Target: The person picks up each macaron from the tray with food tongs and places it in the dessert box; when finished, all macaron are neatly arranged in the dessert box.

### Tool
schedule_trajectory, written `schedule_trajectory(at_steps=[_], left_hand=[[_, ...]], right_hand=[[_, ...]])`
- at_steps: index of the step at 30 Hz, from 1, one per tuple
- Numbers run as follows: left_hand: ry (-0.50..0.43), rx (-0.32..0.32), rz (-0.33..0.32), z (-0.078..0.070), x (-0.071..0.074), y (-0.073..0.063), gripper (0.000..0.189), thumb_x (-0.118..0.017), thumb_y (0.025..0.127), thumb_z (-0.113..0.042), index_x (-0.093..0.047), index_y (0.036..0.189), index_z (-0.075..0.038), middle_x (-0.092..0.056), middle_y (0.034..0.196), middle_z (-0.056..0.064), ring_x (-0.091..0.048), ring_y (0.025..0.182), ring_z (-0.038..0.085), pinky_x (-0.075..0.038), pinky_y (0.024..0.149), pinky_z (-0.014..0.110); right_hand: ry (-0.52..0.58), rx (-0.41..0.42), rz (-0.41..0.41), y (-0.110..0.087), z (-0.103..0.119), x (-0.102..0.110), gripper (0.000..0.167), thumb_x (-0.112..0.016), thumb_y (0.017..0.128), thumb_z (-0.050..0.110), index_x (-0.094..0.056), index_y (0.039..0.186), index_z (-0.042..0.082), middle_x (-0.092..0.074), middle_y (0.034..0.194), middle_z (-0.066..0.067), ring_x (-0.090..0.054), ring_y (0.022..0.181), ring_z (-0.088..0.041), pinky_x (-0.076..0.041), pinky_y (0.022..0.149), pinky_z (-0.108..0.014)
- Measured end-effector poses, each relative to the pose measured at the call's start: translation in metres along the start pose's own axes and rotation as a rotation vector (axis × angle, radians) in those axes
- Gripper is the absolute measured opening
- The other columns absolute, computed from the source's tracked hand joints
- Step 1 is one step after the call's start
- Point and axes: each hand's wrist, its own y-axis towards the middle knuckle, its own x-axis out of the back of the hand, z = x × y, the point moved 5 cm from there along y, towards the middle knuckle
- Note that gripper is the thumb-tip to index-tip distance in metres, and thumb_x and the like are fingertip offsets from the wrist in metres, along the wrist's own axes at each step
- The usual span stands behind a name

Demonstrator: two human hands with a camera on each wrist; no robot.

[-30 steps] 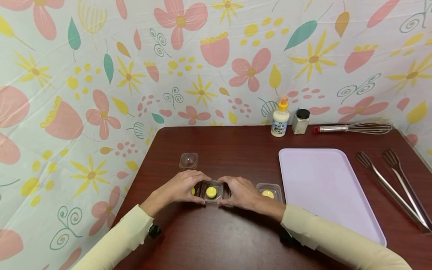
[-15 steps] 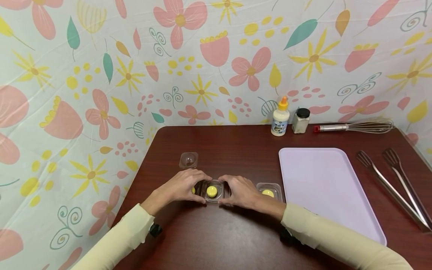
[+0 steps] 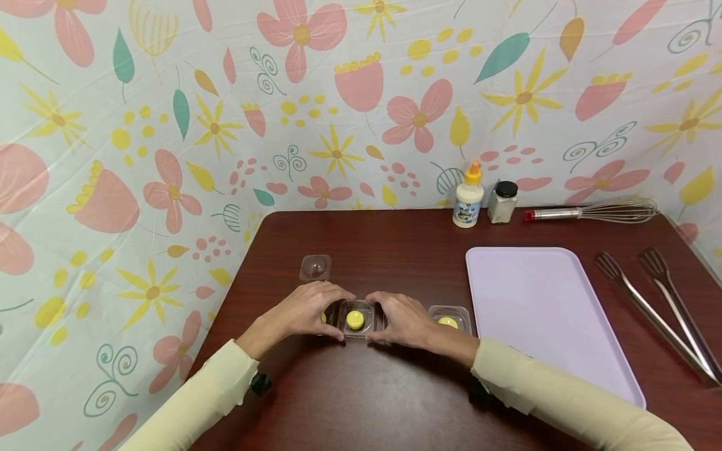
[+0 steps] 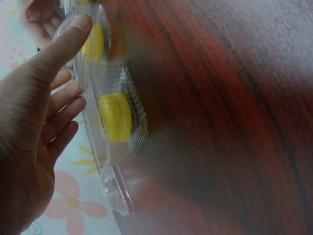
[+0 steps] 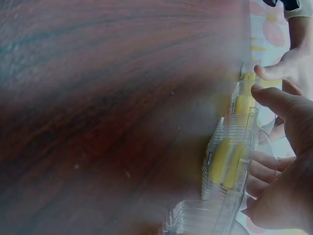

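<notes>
A clear plastic box [image 3: 363, 332] stands between my hands in the head view, with a yellow macaron [image 3: 355, 320] inside. My left hand [image 3: 313, 311] holds its left side, thumb at the near corner and forefinger at the far one. Opposite, my right hand [image 3: 403, 321] grips the right side the same way. In the left wrist view, another boxed macaron [image 4: 116, 117] sits under my left palm. Beneath my right hand, the right wrist view has one more macaron [image 5: 227, 161] in a clear box [image 5: 210, 181], mostly hidden from the head camera.
Further right is a box [image 3: 465, 316] with a macaron, beside a lilac tray [image 3: 541, 313]. A clear domed lid [image 3: 315, 268] lies behind my left hand. At the back stand a squeeze bottle [image 3: 467, 203] and a black-capped jar [image 3: 503, 203]. A whisk [image 3: 592, 213] and tongs [image 3: 668, 313] lie right.
Both hands and the box between them shift very slightly to the right. Their hold looks the same, and the other things stay in place.
</notes>
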Motion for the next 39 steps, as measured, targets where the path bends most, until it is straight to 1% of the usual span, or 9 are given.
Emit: schedule_trajectory(at_steps=[4, 10, 13, 17, 21, 24, 29, 34, 39], left_hand=[[-0.048, 0.02, 0.001, 0.003, 0.003, 0.0, 0.084, -0.09, 0.077, -0.063, -0.065, 0.144, -0.018, -0.068, 0.138, -0.005, -0.061, 0.129, 0.016, -0.052, 0.106, 0.041], [-0.103, 0.054, -0.057, 0.013, 0.024, -0.002, 0.068, -0.072, 0.096, -0.06, -0.064, 0.147, -0.015, -0.066, 0.142, -0.003, -0.06, 0.134, 0.021, -0.05, 0.109, 0.048], [-0.138, 0.086, -0.092, 0.024, 0.036, -0.003, 0.063, -0.067, 0.102, -0.054, -0.061, 0.15, -0.015, -0.064, 0.146, -0.001, -0.059, 0.135, 0.022, -0.049, 0.11, 0.049], [-0.203, 0.137, -0.137, 0.04, 0.048, -0.004, 0.063, -0.068, 0.104, -0.047, -0.055, 0.155, -0.014, -0.061, 0.151, 0.004, -0.061, 0.134, 0.026, -0.05, 0.109, 0.051], [-0.244, 0.216, -0.155, 0.057, 0.054, -0.006, 0.075, -0.075, 0.099, -0.045, -0.047, 0.161, -0.014, -0.054, 0.158, 0.006, -0.057, 0.14, 0.029, -0.047, 0.112, 0.053], [-0.267, 0.288, -0.132, 0.07, 0.054, -0.008, 0.088, -0.079, 0.096, -0.048, -0.037, 0.167, -0.016, -0.045, 0.165, 0.005, -0.046, 0.149, 0.028, -0.041, 0.118, 0.054], [-0.294, 0.377, -0.085, 0.091, 0.048, -0.011, 0.104, -0.082, 0.092, -0.051, -0.023, 0.171, -0.02, -0.033, 0.172, 0.008, -0.037, 0.155, 0.033, -0.037, 0.12, 0.058], [-0.306, 0.42, -0.067, 0.109, 0.037, -0.014, 0.108, -0.085, 0.091, -0.047, -0.018, 0.172, -0.02, -0.028, 0.174, 0.01, -0.033, 0.156, 0.035, -0.034, 0.121, 0.059], [-0.322, 0.45, -0.055, 0.121, 0.027, -0.017, 0.107, -0.086, 0.092, -0.04, -0.019, 0.172, -0.017, -0.026, 0.174, 0.01, -0.03, 0.157, 0.034, -0.032, 0.123, 0.058]], right_hand=[[0.003, 0.004, 0.004, 0.0, 0.001, 0.001, 0.073, -0.097, 0.077, 0.035, -0.066, 0.135, 0.003, -0.074, 0.125, -0.009, -0.072, 0.107, -0.025, -0.06, 0.084, -0.047], [0.005, 0.033, -0.002, -0.001, 0.003, 0.005, 0.085, -0.099, 0.075, 0.034, -0.06, 0.142, -0.001, -0.068, 0.137, -0.015, -0.07, 0.118, -0.033, -0.059, 0.091, -0.051], [0.012, 0.038, 0.005, 0.0, 0.005, 0.005, 0.093, -0.099, 0.074, 0.035, -0.056, 0.147, -0.003, -0.064, 0.143, -0.018, -0.067, 0.124, -0.035, -0.057, 0.097, -0.053], [0.028, 0.036, 0.019, 0.003, 0.009, 0.006, 0.102, -0.099, 0.074, 0.039, -0.05, 0.153, -0.003, -0.057, 0.152, -0.021, -0.06, 0.134, -0.037, -0.052, 0.107, -0.055], [0.045, 0.071, 0.034, 0.007, 0.016, 0.003, 0.105, -0.099, 0.074, 0.039, -0.047, 0.155, -0.004, -0.054, 0.155, -0.022, -0.056, 0.139, -0.038, -0.047, 0.112, -0.054], [0.045, 0.108, 0.05, 0.009, 0.022, 0.0, 0.105, -0.099, 0.075, 0.038, -0.046, 0.155, -0.007, -0.052, 0.156, -0.024, -0.054, 0.141, -0.039, -0.046, 0.113, -0.054], [0.028, 0.126, 0.067, 0.014, 0.029, -0.003, 0.106, -0.098, 0.076, 0.039, -0.045, 0.155, -0.007, -0.05, 0.157, -0.025, -0.052, 0.142, -0.039, -0.045, 0.114, -0.054], [0.013, 0.131, 0.061, 0.022, 0.037, -0.006, 0.105, -0.098, 0.076, 0.04, -0.046, 0.155, -0.006, -0.051, 0.156, -0.025, -0.053, 0.141, -0.039, -0.045, 0.114, -0.053], [0.009, 0.115, 0.076, 0.029, 0.042, -0.013, 0.104, -0.098, 0.076, 0.041, -0.047, 0.155, -0.005, -0.051, 0.156, -0.025, -0.054, 0.141, -0.04, -0.045, 0.115, -0.051]])
